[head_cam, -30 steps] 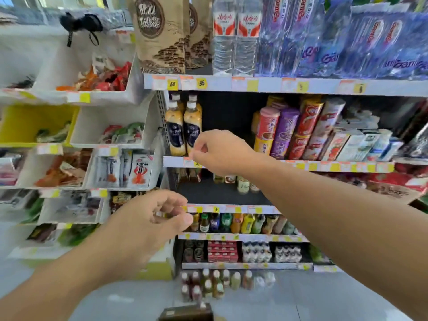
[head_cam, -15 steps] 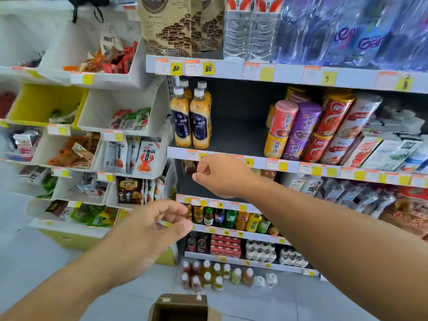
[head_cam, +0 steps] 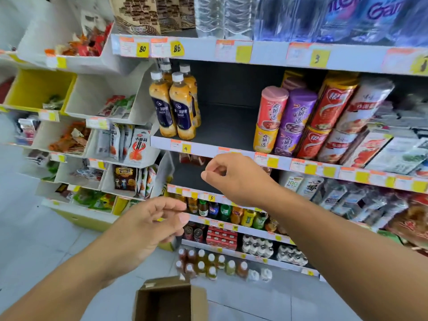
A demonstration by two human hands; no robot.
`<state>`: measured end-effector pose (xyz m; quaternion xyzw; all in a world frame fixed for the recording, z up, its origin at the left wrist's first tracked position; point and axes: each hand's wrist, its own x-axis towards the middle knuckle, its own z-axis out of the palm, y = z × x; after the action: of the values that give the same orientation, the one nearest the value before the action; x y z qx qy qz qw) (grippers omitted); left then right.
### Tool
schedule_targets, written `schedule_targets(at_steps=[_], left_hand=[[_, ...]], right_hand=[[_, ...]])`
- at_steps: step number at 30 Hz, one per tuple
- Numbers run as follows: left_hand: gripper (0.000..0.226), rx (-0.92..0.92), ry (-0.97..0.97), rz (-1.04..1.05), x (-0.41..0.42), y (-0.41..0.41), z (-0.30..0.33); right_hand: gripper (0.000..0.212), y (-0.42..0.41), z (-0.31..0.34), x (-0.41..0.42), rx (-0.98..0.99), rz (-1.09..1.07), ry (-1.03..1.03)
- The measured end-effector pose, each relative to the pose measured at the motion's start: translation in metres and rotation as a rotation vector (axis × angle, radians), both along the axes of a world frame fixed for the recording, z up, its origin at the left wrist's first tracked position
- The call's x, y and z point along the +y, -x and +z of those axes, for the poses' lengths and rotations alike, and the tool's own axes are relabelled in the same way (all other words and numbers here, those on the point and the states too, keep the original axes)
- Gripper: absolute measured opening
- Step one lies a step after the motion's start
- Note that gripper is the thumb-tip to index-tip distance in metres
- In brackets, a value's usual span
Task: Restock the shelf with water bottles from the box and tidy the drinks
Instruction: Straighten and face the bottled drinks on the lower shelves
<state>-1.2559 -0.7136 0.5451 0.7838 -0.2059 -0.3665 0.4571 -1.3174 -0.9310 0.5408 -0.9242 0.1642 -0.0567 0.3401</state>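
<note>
Neither hand is seen to carry anything; the right hand [head_cam: 236, 179] is held in front of the price rail of the second shelf [head_cam: 208, 152] with its fingers curled loosely inward, and the left hand [head_cam: 150, 225] hangs lower with thumb and fingers half-curled, nothing gripped between them. The cardboard box [head_cam: 170, 297] stands open on the floor below both arms; its inside is dark, and whether any water bottles remain in it cannot be told. Clear water bottles [head_cam: 220, 15] are already ranked on the top shelf, blurred at the frame's edge; a bare dark stretch of shelf is left between the milk-tea bottles [head_cam: 172, 105] and the stacked canisters [head_cam: 287, 121]. The risks are judged from this layout — the canisters are stacked two high and lean outward, so a sleeve or forearm swung past them could bring the column down; the milk-tea bottles stand close to the shelf lip and could be knocked off by a careless reach; the small bottles [head_cam: 208, 262] set on the floor beside the box could be toppled when something is lifted out of it.
</note>
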Motion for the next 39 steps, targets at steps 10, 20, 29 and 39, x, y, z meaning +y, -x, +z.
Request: schedule_targets(at_steps=[10,20,29,39], left_hand=[[0.019,0.012,-0.023,0.001,-0.028,0.03,-0.004],[0.019,-0.012,-0.045,0.052,-0.025,0.04,0.013],[0.019,0.0,-0.041,0.033,-0.033,0.043,0.013],[0.02,0.008,-0.058,-0.095,-0.015,0.012,0.002]], right_hand=[[0.024,0.038,-0.002,-0.027,0.022,-0.056,-0.021],[0.025,0.049,-0.011,-0.029,0.033,-0.053,-0.076],[0.026,0.064,-0.027,-0.033,0.092,-0.1,-0.102],[0.02,0.061,-0.05,-0.008,0.128,-0.214,-0.163]])
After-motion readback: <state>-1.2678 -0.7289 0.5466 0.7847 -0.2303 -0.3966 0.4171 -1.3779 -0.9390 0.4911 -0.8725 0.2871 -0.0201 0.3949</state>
